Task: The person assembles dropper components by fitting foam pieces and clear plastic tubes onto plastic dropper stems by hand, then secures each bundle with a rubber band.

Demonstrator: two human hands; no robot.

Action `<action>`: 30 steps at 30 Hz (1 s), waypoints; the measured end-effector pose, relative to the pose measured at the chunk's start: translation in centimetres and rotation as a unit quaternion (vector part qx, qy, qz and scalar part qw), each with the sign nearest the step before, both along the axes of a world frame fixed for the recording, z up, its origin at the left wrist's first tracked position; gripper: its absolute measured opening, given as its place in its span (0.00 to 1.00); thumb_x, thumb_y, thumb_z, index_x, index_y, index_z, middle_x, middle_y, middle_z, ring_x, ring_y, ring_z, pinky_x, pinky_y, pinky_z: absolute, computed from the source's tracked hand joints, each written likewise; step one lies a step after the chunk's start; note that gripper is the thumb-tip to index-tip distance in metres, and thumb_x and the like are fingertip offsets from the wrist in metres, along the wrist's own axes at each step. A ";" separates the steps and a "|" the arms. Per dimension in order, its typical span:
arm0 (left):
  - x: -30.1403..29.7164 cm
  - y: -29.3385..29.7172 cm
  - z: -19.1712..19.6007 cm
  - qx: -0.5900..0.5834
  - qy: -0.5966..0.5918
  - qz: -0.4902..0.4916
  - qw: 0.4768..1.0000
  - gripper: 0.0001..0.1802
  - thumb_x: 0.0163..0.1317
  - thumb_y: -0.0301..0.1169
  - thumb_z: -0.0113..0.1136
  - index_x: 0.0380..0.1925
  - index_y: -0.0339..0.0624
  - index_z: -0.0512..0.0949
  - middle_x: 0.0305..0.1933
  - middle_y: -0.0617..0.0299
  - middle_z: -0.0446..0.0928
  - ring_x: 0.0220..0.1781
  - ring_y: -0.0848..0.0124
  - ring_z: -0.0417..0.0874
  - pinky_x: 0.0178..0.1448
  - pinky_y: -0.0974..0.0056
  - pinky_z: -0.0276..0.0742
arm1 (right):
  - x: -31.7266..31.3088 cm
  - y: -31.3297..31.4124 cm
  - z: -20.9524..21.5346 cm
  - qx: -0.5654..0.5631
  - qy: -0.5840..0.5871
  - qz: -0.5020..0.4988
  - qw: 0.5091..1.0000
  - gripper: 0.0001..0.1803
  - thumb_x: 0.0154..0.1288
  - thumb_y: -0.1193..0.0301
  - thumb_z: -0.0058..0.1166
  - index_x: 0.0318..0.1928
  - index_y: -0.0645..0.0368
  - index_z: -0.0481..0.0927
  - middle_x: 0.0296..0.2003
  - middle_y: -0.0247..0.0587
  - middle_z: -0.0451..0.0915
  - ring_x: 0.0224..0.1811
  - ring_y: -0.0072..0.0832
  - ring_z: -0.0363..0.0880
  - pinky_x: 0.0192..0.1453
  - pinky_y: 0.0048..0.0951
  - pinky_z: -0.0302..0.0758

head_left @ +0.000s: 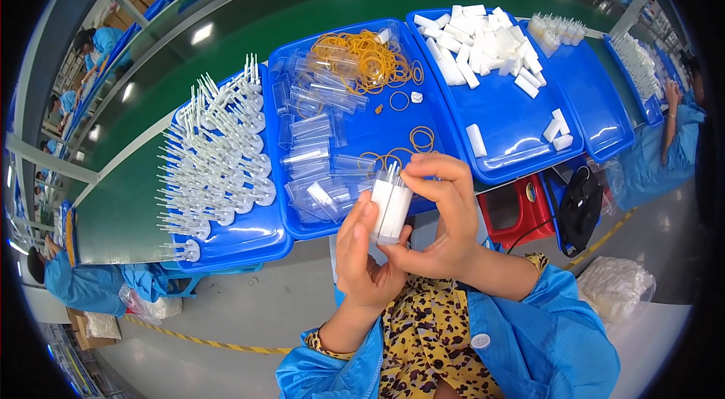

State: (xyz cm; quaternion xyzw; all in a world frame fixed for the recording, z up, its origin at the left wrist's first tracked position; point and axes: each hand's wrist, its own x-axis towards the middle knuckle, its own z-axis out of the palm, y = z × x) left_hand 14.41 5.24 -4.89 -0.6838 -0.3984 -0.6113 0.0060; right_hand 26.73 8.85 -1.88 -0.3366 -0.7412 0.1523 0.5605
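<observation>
Between my two hands, in front of my chest, is a small assembly (393,206) of white blocks standing side by side, with thin clear prongs at its top and a clear base below. My left hand (362,263) is closed along its left side. My right hand (447,218) curves round the right side, with fingertips near the top and the thumb at the base. Just beyond, a blue tray (359,121) holds clear plastic sleeves (310,142) and a heap of yellow rubber bands (366,55).
Left, a blue tray (249,237) carries many white pronged parts (215,150). Right, another blue tray (513,123) bears white blocks (483,40). Pronged assemblies (557,30) stand in a farther tray (593,108). A red stool (521,210) is below. Co-workers (79,282) sit at the sides.
</observation>
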 end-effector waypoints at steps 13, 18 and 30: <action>-0.5 -1.2 2.0 -0.283 -0.443 -0.248 0.814 0.33 0.67 0.42 0.59 0.60 0.27 0.64 0.57 0.45 0.73 0.59 0.58 0.77 0.64 0.55 0.74 | 1.9 0.9 1.0 -0.339 0.276 0.307 0.845 0.30 0.62 0.70 0.59 0.64 0.62 0.66 0.56 0.42 0.71 0.55 0.24 0.73 0.58 0.28 0.69; 0.0 -1.0 2.3 -0.240 -0.383 -0.287 0.845 0.34 0.53 0.24 0.71 0.59 0.25 0.67 0.60 0.49 0.69 0.61 0.61 0.74 0.63 0.58 0.75 | 2.7 1.7 1.4 -0.490 0.374 0.318 0.720 0.11 0.70 0.65 0.53 0.46 0.60 0.77 0.29 0.30 0.76 0.23 0.10 0.68 0.26 0.14 0.65; 0.2 -0.8 3.7 -0.138 -0.138 -0.115 0.974 0.35 0.43 0.23 0.78 0.54 0.32 0.73 0.51 0.54 0.70 0.46 0.69 0.78 0.43 0.69 0.82 | 1.0 0.8 1.3 -0.489 0.382 0.277 0.734 0.17 0.73 0.55 0.46 0.41 0.56 0.75 0.23 0.29 0.73 0.14 0.08 0.59 0.14 0.13 0.52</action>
